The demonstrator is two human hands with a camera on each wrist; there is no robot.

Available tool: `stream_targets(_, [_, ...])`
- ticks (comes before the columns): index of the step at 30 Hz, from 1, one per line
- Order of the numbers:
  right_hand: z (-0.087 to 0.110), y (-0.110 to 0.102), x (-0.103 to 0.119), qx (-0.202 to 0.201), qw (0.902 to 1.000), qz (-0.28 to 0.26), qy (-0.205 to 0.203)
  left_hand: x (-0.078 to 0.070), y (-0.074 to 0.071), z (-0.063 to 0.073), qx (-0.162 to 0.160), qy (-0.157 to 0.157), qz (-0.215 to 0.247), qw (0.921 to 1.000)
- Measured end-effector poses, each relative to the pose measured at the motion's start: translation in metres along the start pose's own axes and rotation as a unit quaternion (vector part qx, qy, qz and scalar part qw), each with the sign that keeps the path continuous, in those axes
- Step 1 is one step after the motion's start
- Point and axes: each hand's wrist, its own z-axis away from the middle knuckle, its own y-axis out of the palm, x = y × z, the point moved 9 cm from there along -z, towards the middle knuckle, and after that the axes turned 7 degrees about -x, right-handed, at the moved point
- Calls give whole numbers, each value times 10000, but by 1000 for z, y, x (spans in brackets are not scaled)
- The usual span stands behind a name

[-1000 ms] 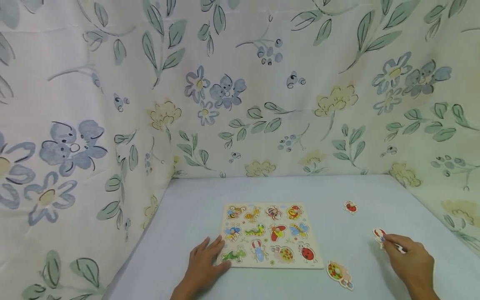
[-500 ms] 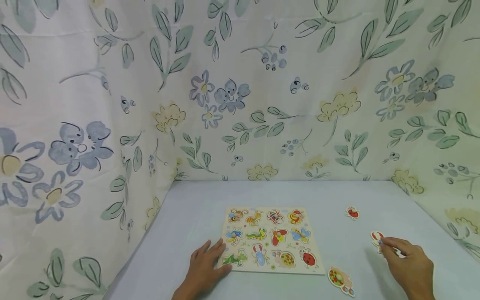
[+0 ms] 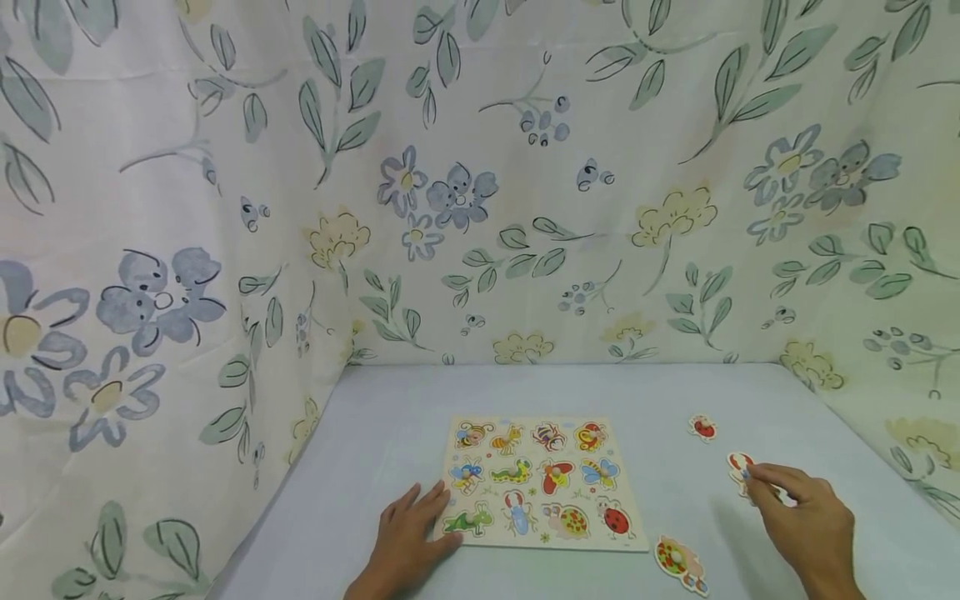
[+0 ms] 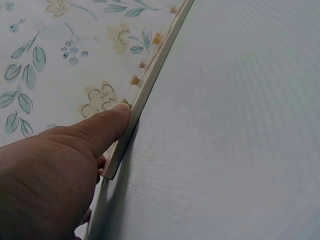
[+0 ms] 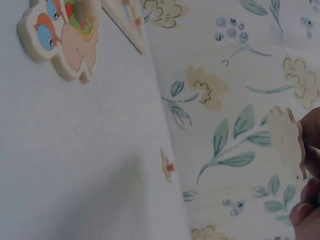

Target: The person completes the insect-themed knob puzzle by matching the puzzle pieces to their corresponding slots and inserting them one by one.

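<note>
My right hand [image 3: 806, 521] pinches a stag beetle puzzle piece [image 3: 738, 463], with red pincers and a bit of blue, above the table's right side. In the right wrist view this beetle piece [image 5: 286, 140] turns its plain pale back to the camera. My left hand [image 3: 411, 533] rests at the near left corner of a wooden peg puzzle board [image 3: 600, 543] printed with insects. In the left wrist view the thumb [image 4: 112, 125] lies on the board's edge [image 4: 142, 95], the other fingers mostly hidden behind it.
A snail puzzle piece [image 3: 678, 560] lies off the board's near right corner. Farther back sits a small ladybug piece [image 3: 703, 427]. The pale cloth-covered table [image 3: 525, 392] ends at a floral curtain [image 3: 480, 317] behind and at both sides.
My right hand has moved a little left toward the board, carrying the beetle piece. My left hand keeps its place at the board's corner. The head view has tilted slightly.
</note>
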Motion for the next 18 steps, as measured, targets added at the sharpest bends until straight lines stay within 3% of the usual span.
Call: stream_targets(18, [10, 19, 53, 137, 9956, -641, -667, -2, -1, 0, -34, -9, -24, 10000])
